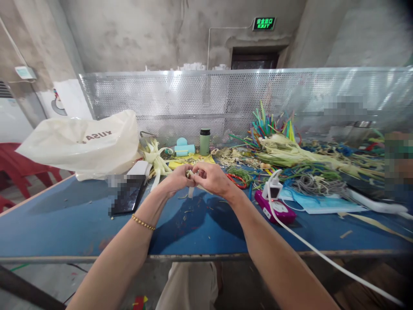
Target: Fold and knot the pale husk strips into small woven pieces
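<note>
Both my hands meet above the middle of the blue table. My left hand and my right hand are closed together on a small pale woven strip piece. A loose end of the strip hangs down between them. A gold bead bracelet sits on my left wrist. Small scraps lie on the table under my hands.
A white plastic bag lies at left, a dark phone beside it. Behind are pale leaf strips, a green flask, coloured cords and straws. A purple power strip with a white cable sits right. A perforated metal screen backs the table.
</note>
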The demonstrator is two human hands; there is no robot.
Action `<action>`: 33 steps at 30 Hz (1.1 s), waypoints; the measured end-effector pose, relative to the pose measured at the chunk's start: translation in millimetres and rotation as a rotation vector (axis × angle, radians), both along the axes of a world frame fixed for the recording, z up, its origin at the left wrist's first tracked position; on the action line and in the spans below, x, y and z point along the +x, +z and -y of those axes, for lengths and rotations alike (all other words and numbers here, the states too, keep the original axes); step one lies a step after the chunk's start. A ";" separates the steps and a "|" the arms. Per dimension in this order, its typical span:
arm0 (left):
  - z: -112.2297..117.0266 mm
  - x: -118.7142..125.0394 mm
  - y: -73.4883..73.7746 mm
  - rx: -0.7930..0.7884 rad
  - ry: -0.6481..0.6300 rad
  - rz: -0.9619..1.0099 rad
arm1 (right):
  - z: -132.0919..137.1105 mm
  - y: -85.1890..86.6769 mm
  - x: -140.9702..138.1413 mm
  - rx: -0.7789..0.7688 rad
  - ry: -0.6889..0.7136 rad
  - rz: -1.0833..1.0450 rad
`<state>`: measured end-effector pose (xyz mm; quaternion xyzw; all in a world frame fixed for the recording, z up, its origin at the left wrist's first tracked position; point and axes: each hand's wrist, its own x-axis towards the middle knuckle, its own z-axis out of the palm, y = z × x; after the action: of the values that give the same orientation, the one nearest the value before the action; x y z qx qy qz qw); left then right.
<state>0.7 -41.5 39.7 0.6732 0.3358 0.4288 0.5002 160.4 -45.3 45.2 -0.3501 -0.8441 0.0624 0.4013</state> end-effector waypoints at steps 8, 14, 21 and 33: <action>1.9 0.0 -0.5 0.007 0.004 -0.055 | 2.6 1.8 -3.9 0.022 0.099 -0.161; 6.9 3.6 1.4 0.064 0.005 -0.124 | 0.1 4.1 -1.9 -0.257 0.188 -0.328; 3.7 0.7 -1.9 -0.028 -0.092 -0.118 | -6.9 2.9 4.5 -0.236 0.122 -0.332; 8.9 8.5 -5.9 -0.093 -0.082 -0.118 | -0.7 4.8 -7.5 0.175 -0.013 -0.165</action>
<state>9.2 -50.5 33.8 0.6867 0.3563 0.3513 0.5273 152.9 -44.6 50.0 -0.3131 -0.8082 0.0145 0.4986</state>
